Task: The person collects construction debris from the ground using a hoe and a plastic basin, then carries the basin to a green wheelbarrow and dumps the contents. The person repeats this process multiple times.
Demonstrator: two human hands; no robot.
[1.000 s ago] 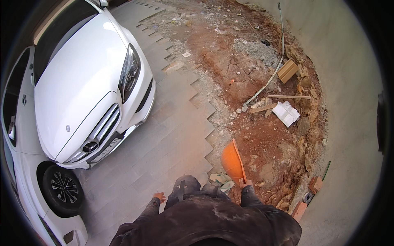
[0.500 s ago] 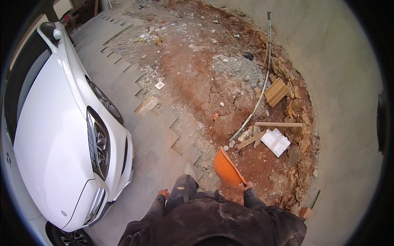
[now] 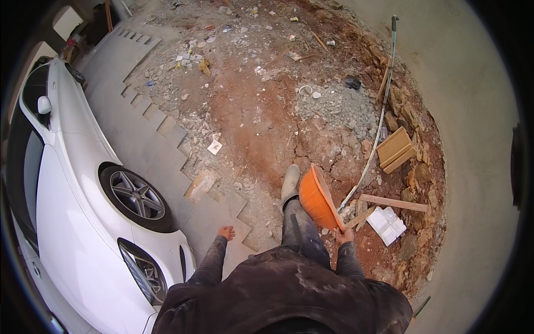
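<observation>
An orange tub point(image 3: 320, 197), wide and shallow, hangs on its side at my right. My right hand point(image 3: 343, 236) is closed on the tub's rim at its near end. The tub's inside cannot be seen well from here. Away from my body on the left, my left hand point(image 3: 226, 232) holds nothing, its fingers loosely bent and apart. Below that hand lies the grey paving point(image 3: 214, 220). My booted foot point(image 3: 290, 181) is forward on the dirt, just left of the tub.
A white car point(image 3: 83, 200) stands close on my left. Stepped paver edges point(image 3: 186, 147) border rubble and red dirt point(image 3: 245, 128). To the right lie a pale hose point(image 3: 374, 142), a brown box-like piece point(image 3: 396, 149), a plank point(image 3: 394, 202) and a crumpled white package point(image 3: 386, 225), beside a wall point(image 3: 473, 167).
I have moved forward past the car's front, and a boot has swung ahead. My left hand has swung forward. The tub has moved ahead with my right hand still on its rim.
</observation>
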